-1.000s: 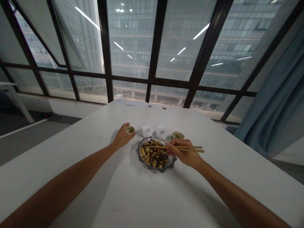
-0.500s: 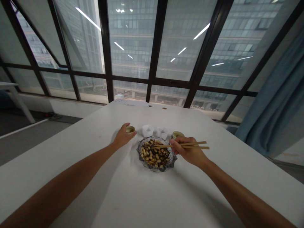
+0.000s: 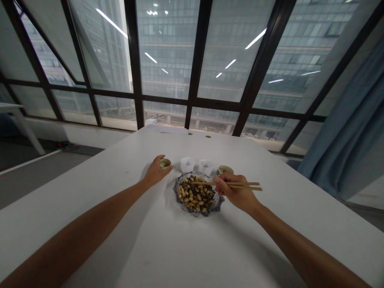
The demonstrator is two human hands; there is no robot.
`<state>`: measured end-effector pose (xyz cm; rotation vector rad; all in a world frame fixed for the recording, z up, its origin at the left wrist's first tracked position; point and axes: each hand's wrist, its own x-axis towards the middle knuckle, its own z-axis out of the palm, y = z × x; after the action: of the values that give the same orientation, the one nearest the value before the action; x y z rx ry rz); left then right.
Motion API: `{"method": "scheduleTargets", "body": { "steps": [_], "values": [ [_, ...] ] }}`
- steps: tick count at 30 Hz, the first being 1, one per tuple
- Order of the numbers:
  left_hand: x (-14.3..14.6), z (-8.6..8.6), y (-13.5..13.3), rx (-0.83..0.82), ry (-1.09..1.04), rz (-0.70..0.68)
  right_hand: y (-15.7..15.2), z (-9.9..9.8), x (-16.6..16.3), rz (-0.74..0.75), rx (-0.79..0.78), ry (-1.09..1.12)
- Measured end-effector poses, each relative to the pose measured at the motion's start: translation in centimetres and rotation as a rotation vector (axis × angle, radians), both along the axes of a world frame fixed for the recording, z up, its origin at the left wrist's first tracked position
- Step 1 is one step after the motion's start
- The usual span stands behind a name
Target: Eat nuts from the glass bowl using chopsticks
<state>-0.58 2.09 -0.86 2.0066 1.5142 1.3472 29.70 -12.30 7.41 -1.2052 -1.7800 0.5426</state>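
Observation:
My left hand (image 3: 156, 171) is wrapped round a small ceramic cup (image 3: 165, 163) that stands on the white table. In my right hand (image 3: 232, 187) is a pair of wooden chopsticks (image 3: 244, 185), held over a clear glass bowl (image 3: 217, 209) with a scalloped rim. Their tips reach into a mix of nuts and dark seeds (image 3: 196, 196) that fills the bowl. Whether the tips pinch a piece is too small to tell. Just behind my right hand stands a second small cup (image 3: 224, 169), partly covered by it.
Two white plastic cups (image 3: 187, 164) (image 3: 205, 166) stand side by side behind the bowl. Papers (image 3: 165, 129) and two small round items lie at the far edge of the white table (image 3: 168, 248). Windows rise beyond, and a blue curtain (image 3: 348, 120) hangs at the right.
The chopsticks have tilted a little in my right hand, and their tips have shifted slightly left and up over the nuts. My left hand stays on the cup.

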Motion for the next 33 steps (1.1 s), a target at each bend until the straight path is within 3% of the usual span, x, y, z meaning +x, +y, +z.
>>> {"method": "scheduleTargets", "body": {
  "steps": [10, 18, 21, 28, 33],
  "values": [
    [0.0, 0.0, 0.1, 0.013, -0.004, -0.005, -0.5, 0.1, -0.6, 0.106, 0.179, -0.226],
    [0.1, 0.1, -0.1, 0.001, -0.013, -0.005, -0.6, 0.1, 0.1, 0.094, 0.161, -0.214],
    [0.1, 0.1, -0.1, 0.010, -0.015, -0.011, -0.5, 0.3, 0.1, 0.063, 0.083, -0.117],
    [0.0, -0.2, 0.1, 0.022, -0.001, -0.002, 1.0, 1.1, 0.6, -0.051, -0.104, 0.442],
    [0.1, -0.3, 0.0, 0.014, 0.020, 0.037, 1.8, 1.2, 1.1, -0.061, -0.191, 0.597]
  ]
}}
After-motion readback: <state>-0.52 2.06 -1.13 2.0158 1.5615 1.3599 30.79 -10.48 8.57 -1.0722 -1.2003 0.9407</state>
